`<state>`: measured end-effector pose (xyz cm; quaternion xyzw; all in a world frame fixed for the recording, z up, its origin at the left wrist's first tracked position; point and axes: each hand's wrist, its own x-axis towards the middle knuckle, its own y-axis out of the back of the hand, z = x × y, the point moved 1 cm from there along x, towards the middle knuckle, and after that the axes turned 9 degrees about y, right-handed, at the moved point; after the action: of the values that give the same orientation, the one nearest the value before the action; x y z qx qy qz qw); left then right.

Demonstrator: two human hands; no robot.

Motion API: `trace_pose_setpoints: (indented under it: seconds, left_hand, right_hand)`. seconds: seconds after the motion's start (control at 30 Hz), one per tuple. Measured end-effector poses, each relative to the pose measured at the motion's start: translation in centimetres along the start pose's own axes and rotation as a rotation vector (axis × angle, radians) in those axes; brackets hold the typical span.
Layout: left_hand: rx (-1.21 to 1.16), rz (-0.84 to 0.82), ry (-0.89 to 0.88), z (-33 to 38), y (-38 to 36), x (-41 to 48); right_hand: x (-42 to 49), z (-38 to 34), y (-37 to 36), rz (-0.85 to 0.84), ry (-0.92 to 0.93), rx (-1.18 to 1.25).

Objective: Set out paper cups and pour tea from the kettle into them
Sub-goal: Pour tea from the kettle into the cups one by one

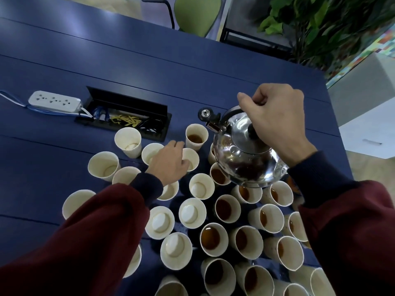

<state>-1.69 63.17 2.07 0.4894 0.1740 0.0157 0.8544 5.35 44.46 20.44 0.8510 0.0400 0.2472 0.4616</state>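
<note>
While right fingers (256, 97) grip kettle (245, 159), left fingers (177, 145) hold cup (193, 154) | blue table (149, 60) | plant (320, 24)

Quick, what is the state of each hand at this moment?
Left hand: closed, holding an empty cup at its rim.
Right hand: closed on the handle of the kettle, holding it up.

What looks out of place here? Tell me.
The black cable hatch set in the blue table stands open, tangled wires exposed, beside a white paper cup. A white power strip lies nearby. No clear spill shows.
</note>
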Motion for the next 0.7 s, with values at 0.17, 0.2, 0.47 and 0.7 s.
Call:
trace_pose_setpoints:
  seconds: [0.17, 0.2, 0.47, 0.7]
  left_hand:
    - [0.167, -0.023, -0.11, -0.4, -0.3, -1.5]
    - [0.195, -0.019, -0.118, -0.4, -0.4, -1.5]
    - [0.298, 0.082, -0.097, -0.1, -0.5, -1.3]
    - [0.349, 0.17, -0.077, -0.3, -0.7, -1.2]
  right_hand:
    - [-1.6, -1.3, -0.2, -0.077, 0.034, -0.046]
    - [-1.9, -1.5, -0.3, -0.094, 0.037, -0.052]
    - [-3.5, -2.4, -1.2, -0.174, 0.049, -0.132]
    - [-3.6, -2.6, -1.6, -0.213, 0.054, -0.192]
